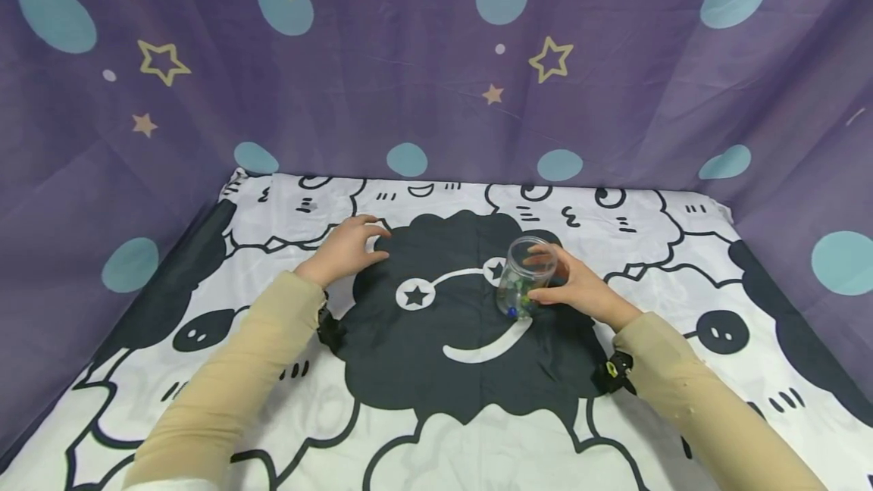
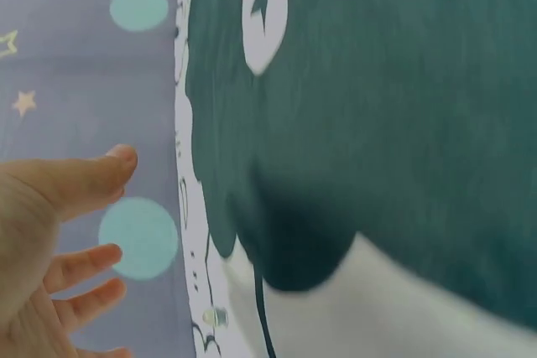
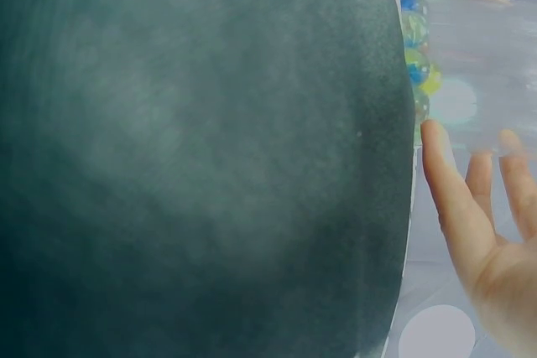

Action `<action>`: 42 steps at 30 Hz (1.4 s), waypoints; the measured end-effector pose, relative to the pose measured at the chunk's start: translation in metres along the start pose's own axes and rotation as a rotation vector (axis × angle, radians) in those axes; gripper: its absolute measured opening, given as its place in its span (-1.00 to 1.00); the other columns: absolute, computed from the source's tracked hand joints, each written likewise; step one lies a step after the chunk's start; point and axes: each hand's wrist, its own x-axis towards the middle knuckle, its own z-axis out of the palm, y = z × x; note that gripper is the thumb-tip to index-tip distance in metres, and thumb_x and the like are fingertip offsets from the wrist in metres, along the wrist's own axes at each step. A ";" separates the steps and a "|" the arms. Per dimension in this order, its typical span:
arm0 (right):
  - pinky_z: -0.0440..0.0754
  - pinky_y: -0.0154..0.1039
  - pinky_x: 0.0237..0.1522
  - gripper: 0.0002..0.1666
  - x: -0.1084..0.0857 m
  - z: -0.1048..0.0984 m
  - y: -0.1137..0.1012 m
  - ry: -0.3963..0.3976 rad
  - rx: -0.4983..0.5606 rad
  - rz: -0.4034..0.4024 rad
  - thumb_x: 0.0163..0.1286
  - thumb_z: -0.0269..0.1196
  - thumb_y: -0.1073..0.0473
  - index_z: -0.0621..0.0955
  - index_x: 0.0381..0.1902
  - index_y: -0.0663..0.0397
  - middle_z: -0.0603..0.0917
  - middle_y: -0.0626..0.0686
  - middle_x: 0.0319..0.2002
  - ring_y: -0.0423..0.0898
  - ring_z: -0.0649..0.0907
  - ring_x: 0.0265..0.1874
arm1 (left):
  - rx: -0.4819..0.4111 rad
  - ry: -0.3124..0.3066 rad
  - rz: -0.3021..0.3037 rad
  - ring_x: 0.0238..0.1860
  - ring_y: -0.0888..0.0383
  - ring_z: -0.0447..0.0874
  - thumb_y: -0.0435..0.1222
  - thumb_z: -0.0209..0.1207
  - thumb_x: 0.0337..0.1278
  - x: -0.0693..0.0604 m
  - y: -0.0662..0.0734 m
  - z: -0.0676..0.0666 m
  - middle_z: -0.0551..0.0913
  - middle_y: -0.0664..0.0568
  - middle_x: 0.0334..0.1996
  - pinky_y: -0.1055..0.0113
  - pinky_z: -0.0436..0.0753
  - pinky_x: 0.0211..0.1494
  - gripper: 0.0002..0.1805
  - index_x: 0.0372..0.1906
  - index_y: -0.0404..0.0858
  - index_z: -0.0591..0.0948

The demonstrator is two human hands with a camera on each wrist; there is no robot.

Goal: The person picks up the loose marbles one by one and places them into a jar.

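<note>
A clear, open-topped jar (image 1: 528,267) with several glass marbles (image 1: 514,303) at its bottom stands right of the middle, tilted slightly. My right hand (image 1: 576,286) grips it from the right, thumb on the near side and fingers on the far side. In the right wrist view, blue, green and yellow marbles (image 3: 415,56) show through the jar wall beside the thumb. My left hand (image 1: 348,251) is held apart from the jar, over the cloth at left, fingers loosely spread around nothing. In the left wrist view its thumb and fingers (image 2: 84,182) are apart.
A cloth (image 1: 423,438) with black-and-white cartoon sheep covers the table. Behind it and at both sides hangs a purple curtain (image 1: 382,97) with stars and blue dots. A small, blurred greenish thing (image 2: 216,317) shows near the cloth's far edge in the left wrist view.
</note>
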 end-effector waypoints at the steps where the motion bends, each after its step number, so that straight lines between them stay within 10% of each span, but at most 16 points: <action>1: 0.71 -0.15 -0.15 -0.16 0.000 0.000 0.000 0.001 -0.001 0.001 0.20 0.35 0.25 0.21 0.36 0.10 0.31 0.28 0.33 0.27 0.42 0.19 | -0.001 -0.004 -0.005 0.28 -0.29 0.32 -0.18 0.27 0.13 0.001 -0.003 -0.001 0.37 -0.34 0.26 -0.14 0.35 0.32 -0.57 0.10 -0.28 0.60; 15: 0.70 -0.15 -0.15 -0.14 0.000 0.000 0.001 -0.001 -0.005 -0.001 0.20 0.35 0.23 0.19 0.37 0.16 0.31 0.29 0.32 0.27 0.43 0.18 | 0.038 -0.064 -0.113 0.29 -0.40 0.22 -0.26 0.27 0.12 0.011 -0.047 -0.003 0.28 -0.46 0.27 -0.25 0.26 0.33 -0.53 0.14 -0.33 0.54; 42: 0.70 -0.15 -0.15 -0.18 0.001 -0.001 0.000 -0.001 0.005 0.005 0.19 0.36 0.24 0.23 0.35 0.08 0.31 0.26 0.32 0.22 0.42 0.17 | 0.047 -0.089 -0.272 0.14 -0.34 0.38 -0.26 0.26 0.11 0.032 -0.068 0.004 0.51 -0.35 0.08 -0.31 0.40 0.13 -0.66 -0.01 -0.30 0.63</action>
